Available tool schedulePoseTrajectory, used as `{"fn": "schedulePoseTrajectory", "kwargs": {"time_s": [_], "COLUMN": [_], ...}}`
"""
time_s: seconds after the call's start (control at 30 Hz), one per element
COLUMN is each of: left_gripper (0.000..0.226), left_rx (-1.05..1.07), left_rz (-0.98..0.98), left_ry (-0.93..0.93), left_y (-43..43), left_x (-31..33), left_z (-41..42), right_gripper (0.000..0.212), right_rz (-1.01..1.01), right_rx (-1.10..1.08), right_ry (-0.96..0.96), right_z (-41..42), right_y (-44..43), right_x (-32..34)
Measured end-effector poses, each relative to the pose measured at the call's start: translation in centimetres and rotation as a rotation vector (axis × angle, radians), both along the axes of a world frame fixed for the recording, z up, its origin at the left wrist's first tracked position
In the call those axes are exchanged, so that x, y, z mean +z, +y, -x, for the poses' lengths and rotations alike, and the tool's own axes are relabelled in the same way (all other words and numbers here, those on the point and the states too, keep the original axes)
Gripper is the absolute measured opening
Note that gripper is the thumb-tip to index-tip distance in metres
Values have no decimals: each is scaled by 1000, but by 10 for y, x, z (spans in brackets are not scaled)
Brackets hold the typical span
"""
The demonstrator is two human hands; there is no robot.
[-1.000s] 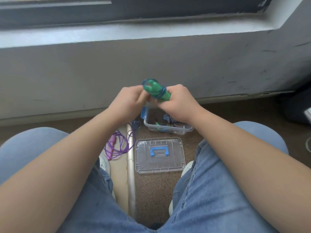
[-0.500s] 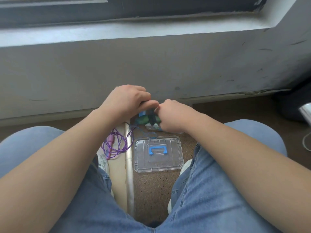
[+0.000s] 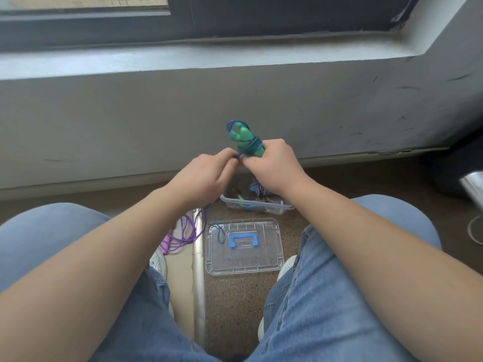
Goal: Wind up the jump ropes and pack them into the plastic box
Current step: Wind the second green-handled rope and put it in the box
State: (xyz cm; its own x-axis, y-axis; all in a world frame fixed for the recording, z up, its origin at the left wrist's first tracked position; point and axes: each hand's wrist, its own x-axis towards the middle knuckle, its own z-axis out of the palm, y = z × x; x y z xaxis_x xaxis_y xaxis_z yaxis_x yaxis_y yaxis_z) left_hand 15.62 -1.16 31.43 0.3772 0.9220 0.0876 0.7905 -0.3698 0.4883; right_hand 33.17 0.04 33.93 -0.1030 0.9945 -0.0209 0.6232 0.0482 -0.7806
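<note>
The right grip (image 3: 271,165) is closed around the green handles (image 3: 244,138) of the blue jump rope (image 3: 252,145), holding them upright above the plastic box (image 3: 271,209) so the cord can be wound round them. The left grip (image 3: 206,173) pinches the cord just beside the handles, to hold the turns taut. The box stands open on the floor (image 3: 235,309); it contains a blue-and-white striped rope (image 3: 255,187) and items too hidden to identify. Its lid (image 3: 269,259) lies flat in front. A purple jump rope (image 3: 187,231) lies loose left of the lid, not yet wound.
</note>
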Motion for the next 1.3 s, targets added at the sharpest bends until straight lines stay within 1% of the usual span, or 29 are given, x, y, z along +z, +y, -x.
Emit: {"fn": "schedulePoseTrajectory", "kwargs": {"time_s": [0.07, 0.13, 0.2, 0.27, 0.3, 0.33, 0.4, 0.47, 0.53, 0.6, 0.67, 0.7, 0.8, 0.83, 0.9, 0.97, 1.03, 1.1, 1.17, 1.2, 1.23, 1.3], "left_gripper": [20, 26, 36, 45, 49, 52, 52, 55, 65, 77, 80, 74, 35, 31, 37, 46, 44, 37, 34, 34, 35, 37], "left_rx": [-78, -138, -188, -217, -233, -244, -209, -155, -84, 21, 80, 80, 104, 137, 193, 165, 68, -4, -45, -68, -99, -152], "left_rz": [39, 5, -114, -282, -356, -428, -543, -584, -455, -277, -124, -60, 106, 153, 215, 231, 163, 105, 113, 95, 42, -98], "left_ry": [65, 110, 229, 375, 411, 413, 349, 308, 329, 341, 270, 221, 48, 4, -67, -102, 20, 146, 184, 221, 273, 384], "left_y": [-3, -6, -6, -4, -2, 1, 7, 13, 13, 15, 16, 15, 10, 8, 3, 0, -5, -10, -12, -13, -13, -10], "left_x": [0, 2, 5, 11, 15, 18, 26, 29, 27, 21, 16, 15, 10, 8, 6, 7, 9, 8, 6, 6, 6, 10], "left_z": [-1, -4, -5, -2, 1, 4, 9, 14, 17, 20, 20, 17, 6, 2, -4, -6, -8, -11, -11, -11, -10, -5], "right_gripper": [30, 19, 6, 22, 27, 25, 10, 23, 29, 32, 35, 36, 36, 34, 30, 29, 30, 26, 17, 10, 8, 26], "right_rz": [20, 52, 88, 155, 164, 157, 148, 133, 96, 61, 44, 28, -2, 0, 1, 1, 27, 63, 66, 66, 74, 116], "right_rx": [-92, -67, 6, 86, 150, 252, 518, 728, 790, 741, 625, 557, 383, 335, 220, 75, -99, -210, -184, -155, -117, -13], "right_ry": [-51, -247, -462, -624, -686, -744, -793, -759, -645, -483, -329, -270, -149, -98, -33, -31, -19, -77, -269, -366, -464, -682], "right_z": [-5, -10, -9, -3, -1, 3, 7, 10, 12, 11, 7, 5, 1, 1, 1, 0, -5, -12, -14, -12, -9, -2], "right_y": [7, 12, 9, 1, -4, -9, -18, -25, -28, -27, -23, -19, -10, -8, -6, 0, 8, 15, 16, 14, 11, 4], "right_x": [-1, -5, -8, -8, -6, -3, 1, 2, 3, 8, 9, 8, 2, 0, -3, -5, -5, -4, -5, -5, -5, -8]}}
